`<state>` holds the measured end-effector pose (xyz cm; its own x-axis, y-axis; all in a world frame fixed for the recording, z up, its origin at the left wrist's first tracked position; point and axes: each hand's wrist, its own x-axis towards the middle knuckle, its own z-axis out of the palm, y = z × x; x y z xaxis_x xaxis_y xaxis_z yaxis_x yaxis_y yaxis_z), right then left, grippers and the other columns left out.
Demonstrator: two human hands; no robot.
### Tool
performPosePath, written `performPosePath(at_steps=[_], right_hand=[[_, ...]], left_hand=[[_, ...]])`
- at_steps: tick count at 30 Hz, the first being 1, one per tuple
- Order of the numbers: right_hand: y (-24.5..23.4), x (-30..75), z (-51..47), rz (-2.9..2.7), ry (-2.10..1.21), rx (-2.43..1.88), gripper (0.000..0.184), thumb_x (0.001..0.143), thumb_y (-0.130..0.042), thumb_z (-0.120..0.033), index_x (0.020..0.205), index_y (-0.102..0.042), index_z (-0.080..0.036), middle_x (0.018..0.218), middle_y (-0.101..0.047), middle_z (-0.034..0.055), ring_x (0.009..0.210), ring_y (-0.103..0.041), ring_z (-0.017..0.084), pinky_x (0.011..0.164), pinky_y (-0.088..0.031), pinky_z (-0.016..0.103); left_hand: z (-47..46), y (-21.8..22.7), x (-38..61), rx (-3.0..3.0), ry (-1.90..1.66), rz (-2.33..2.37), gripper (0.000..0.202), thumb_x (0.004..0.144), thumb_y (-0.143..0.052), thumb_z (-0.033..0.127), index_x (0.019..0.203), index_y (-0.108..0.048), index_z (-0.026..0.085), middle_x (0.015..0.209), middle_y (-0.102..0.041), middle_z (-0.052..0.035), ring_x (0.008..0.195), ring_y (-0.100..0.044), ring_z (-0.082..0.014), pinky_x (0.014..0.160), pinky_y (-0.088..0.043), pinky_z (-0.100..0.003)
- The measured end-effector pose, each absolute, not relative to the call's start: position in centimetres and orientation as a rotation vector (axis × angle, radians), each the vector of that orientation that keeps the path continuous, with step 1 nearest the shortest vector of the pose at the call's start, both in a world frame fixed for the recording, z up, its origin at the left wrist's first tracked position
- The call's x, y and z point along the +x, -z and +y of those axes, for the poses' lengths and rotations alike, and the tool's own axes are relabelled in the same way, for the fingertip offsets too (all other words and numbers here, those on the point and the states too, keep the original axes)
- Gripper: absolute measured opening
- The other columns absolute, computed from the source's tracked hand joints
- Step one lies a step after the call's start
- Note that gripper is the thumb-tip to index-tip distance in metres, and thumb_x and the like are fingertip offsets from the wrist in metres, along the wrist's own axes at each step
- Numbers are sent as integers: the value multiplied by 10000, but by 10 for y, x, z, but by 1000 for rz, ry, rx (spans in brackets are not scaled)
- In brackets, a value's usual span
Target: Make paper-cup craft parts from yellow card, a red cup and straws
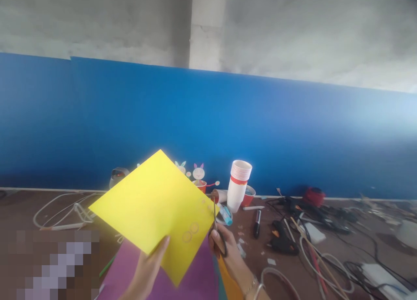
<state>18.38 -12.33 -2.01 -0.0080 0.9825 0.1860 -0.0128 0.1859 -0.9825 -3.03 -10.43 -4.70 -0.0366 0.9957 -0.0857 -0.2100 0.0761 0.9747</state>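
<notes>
Smooth blue panelling (208, 113) backs hands (230, 247) holding flat yellow paper (153, 204) and scissors (215, 224).

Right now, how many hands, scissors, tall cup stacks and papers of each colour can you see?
Hands: 2, the left hand and right hand
Scissors: 1
Tall cup stack: 1
Yellow paper: 1
Purple paper: 1
Teal paper: 1
Orange paper: 1
Total: 8 showing; I can't tell if more papers hide underneath.
</notes>
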Motion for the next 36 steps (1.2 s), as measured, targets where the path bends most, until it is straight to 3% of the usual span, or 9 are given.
performPosePath(at_steps=[8,12,17,22,29,36], right_hand=[[19,186,-124,-1284,-1115,-1076,462,797,-567,-629,630,-521,-201,487,-472,-38,413,-350,79,428,-248,233],[12,204,-126,-1399,-1273,-988,423,759,-619,-612,800,-618,-191,630,-564,-3,538,-480,121,499,-340,240],[20,232,-128,-1478,-1423,-1028,415,731,-679,-549,924,-677,-182,635,-586,-1,585,-517,137,564,-372,246],[23,233,-124,-1508,-1516,-1093,393,669,-738,-504,882,-709,-175,611,-567,-22,531,-509,111,513,-369,215],[26,224,-115,-1599,-1501,-1048,328,648,-739,-497,658,-681,-174,499,-496,-48,414,-406,70,413,-325,195],[29,227,-116,-1564,-1462,-1099,234,662,-759,-393,753,-726,-180,471,-523,-50,378,-409,64,366,-298,174]], left_hand=[[-102,51,-31,940,-1349,1136,553,709,-725,483,1161,-621,182,1219,-644,-122,1209,-530,-315,1081,-375,-468],[-100,46,-37,966,-1378,1141,511,717,-721,469,1120,-633,168,1161,-673,-121,1189,-547,-313,1066,-390,-461],[-100,38,-41,941,-1406,1155,478,700,-741,422,1091,-635,168,1175,-664,-126,1177,-553,-319,1035,-417,-474],[-102,32,-37,947,-1426,1139,545,673,-763,379,1157,-610,182,1168,-669,-115,1146,-576,-321,1012,-441,-464],[-102,30,-35,975,-1403,1117,598,658,-766,395,1191,-601,177,1169,-670,-124,1114,-596,-328,977,-467,-460],[-100,34,-35,969,-1413,1098,599,679,-755,408,1204,-582,178,1195,-655,-122,1132,-584,-313,982,-465,-439]])
